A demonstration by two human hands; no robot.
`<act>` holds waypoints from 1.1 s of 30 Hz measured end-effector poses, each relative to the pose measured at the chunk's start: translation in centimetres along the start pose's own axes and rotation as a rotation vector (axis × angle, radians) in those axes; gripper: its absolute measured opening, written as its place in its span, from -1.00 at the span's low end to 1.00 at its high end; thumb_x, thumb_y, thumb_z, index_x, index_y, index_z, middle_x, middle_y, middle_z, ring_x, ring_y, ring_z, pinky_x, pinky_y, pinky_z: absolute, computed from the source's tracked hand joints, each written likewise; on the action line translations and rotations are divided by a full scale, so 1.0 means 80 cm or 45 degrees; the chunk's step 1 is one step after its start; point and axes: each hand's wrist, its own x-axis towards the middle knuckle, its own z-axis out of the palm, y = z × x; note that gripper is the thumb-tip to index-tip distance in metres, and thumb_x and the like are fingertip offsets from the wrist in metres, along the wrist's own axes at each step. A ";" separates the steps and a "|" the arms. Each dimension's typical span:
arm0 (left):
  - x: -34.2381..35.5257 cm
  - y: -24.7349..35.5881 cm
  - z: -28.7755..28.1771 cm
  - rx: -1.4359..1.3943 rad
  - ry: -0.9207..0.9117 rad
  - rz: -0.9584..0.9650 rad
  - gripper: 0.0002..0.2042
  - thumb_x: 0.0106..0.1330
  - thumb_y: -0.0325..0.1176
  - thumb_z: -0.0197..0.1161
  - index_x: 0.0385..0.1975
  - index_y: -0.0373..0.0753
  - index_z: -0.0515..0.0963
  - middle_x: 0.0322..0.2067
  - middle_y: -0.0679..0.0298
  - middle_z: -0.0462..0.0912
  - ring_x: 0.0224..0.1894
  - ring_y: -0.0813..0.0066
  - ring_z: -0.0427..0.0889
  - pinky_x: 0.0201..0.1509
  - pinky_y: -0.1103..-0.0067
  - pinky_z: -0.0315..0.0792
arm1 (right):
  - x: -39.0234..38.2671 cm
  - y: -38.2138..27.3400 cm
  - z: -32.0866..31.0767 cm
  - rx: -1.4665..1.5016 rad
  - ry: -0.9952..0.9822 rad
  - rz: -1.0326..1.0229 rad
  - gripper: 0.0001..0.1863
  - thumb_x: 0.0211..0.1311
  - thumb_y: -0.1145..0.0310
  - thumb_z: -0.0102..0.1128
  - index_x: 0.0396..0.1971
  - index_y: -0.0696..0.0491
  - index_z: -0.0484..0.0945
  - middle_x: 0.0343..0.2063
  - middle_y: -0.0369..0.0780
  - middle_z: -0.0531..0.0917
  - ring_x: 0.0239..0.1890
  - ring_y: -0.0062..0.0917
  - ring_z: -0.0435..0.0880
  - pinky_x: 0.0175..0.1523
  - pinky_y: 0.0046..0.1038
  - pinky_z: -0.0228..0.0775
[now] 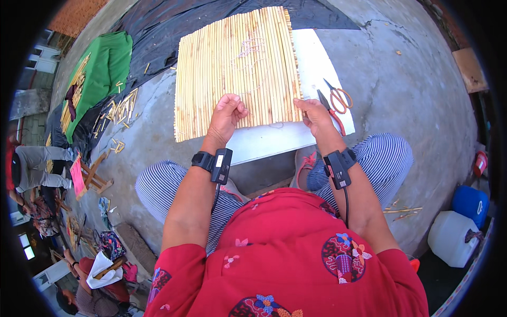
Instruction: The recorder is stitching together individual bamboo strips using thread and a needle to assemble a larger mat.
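Pale wooden sticks, set side by side, make up a broad mat (206,79) lying on a white board (319,61); it hides most of the board but leaves strips along the board's near and right edges. The long axis of each stick runs from the board's near edge toward its far edge, so the outermost stick lies roughly alongside the board's right edge.

The right hand (316,112) is the nearer to that outermost stick. Its thumb and forefinger point left onto the mat's side, just short of the near right corner, with the other fingers bent beneath; I cannot tell whether the tips pinch anything. The left hand (228,112) reaches across about the middle of the mat's near edge, knuckles up and fingers curled toward the right hand; whether its tips are pressed together or pinch a strand is too small to tell.

Loose pinkish thread (251,48) lies tangled on the mat, beyond both hands toward the far edge. Both forearms come straight in from the near side, wrists well apart. Orange-handled scissors (332,89) and a red-handled tool (331,112) lie by the board's right edge.
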 end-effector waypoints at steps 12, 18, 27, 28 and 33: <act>0.005 0.066 0.048 0.121 0.336 0.200 -0.92 0.43 -0.34 0.12 -0.33 -0.12 0.41 -0.56 0.40 0.45 -0.55 0.64 0.46 -0.42 0.71 0.50 | -0.010 -0.005 -0.009 0.043 -0.229 0.036 -0.48 0.20 0.35 0.33 0.11 0.20 0.38 -0.16 -0.10 0.65 -0.16 -0.43 0.67 -0.12 -0.31 0.54; 0.017 0.137 0.088 -0.023 0.074 0.478 -0.94 0.41 -0.41 0.13 -0.32 -0.17 0.40 -0.56 0.39 0.41 -0.56 0.64 0.40 -0.50 0.70 0.40 | -0.003 0.011 -0.018 -0.097 -0.193 0.031 -0.50 0.21 0.37 0.32 0.09 0.23 0.38 -0.16 -0.08 0.64 -0.17 -0.42 0.66 -0.13 -0.33 0.53; 0.007 0.183 0.164 0.193 -0.352 0.569 -0.92 0.40 -0.36 0.16 -0.28 -0.19 0.43 -0.57 0.37 0.47 -0.57 0.59 0.48 -0.48 0.66 0.42 | -0.014 0.004 -0.020 -0.360 -0.191 -0.013 -0.56 0.21 0.31 0.33 -0.02 0.26 0.45 -0.21 -0.05 0.65 -0.22 -0.46 0.66 -0.16 -0.44 0.51; 0.003 0.173 0.172 0.302 -0.353 0.503 -0.91 0.40 -0.35 0.16 -0.27 -0.20 0.45 -0.56 0.37 0.50 -0.54 0.59 0.52 -0.46 0.67 0.44 | -0.018 0.000 -0.021 -0.524 -0.212 -0.027 -0.56 0.21 0.29 0.33 -0.03 0.26 0.47 -0.21 -0.05 0.64 -0.21 -0.43 0.66 -0.15 -0.42 0.52; -0.004 0.155 0.195 0.638 -0.377 0.479 -0.87 0.42 -0.28 0.15 -0.24 -0.20 0.50 -0.50 0.37 0.57 -0.45 0.62 0.60 -0.34 0.68 0.45 | -0.052 -0.020 -0.017 -1.715 0.170 -0.533 -0.57 0.16 0.22 0.32 -0.06 0.20 0.54 -0.18 -0.02 0.58 -0.13 -0.28 0.64 -0.08 -0.27 0.52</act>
